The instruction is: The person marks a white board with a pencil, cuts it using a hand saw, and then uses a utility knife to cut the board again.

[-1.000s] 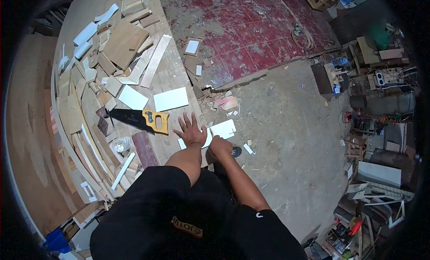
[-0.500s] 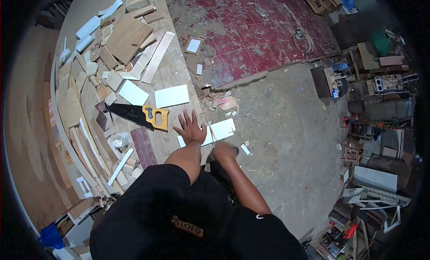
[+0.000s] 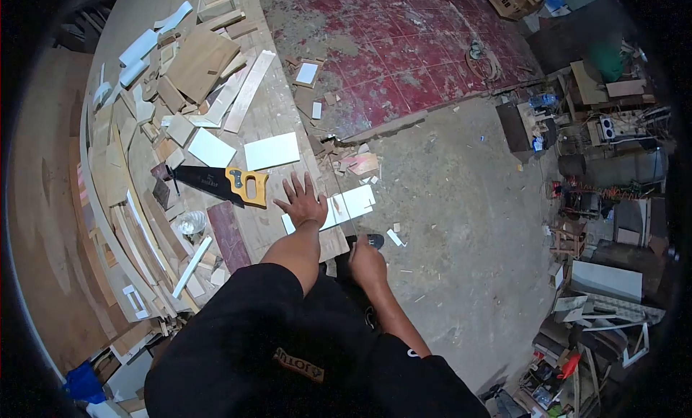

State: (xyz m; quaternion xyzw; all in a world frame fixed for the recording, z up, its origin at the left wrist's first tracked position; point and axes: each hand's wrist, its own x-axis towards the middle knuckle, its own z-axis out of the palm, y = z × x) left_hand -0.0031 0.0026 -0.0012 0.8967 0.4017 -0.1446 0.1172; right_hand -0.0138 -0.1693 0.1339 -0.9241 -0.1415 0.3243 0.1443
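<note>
- Fingers of left hand [image 3: 305, 206] splayed flat on white board [image 3: 355, 203], long axis crossing desk [image 3: 280, 114] edge
- Right hand [image 3: 368, 264] bodyward of it, grip unclear

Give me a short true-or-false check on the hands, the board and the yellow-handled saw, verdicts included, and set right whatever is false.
1. The left hand rests on the white board with its fingers spread. True.
2. The right hand lies flat on the workbench. False: it is curled, out past the workbench's edge.
3. The white board juts beyond that edge. True.
4. The handsaw is gripped in the left hand. False: it lies on the workbench, with neither hand on it.
5. The handsaw's blade is dark. True.
</note>
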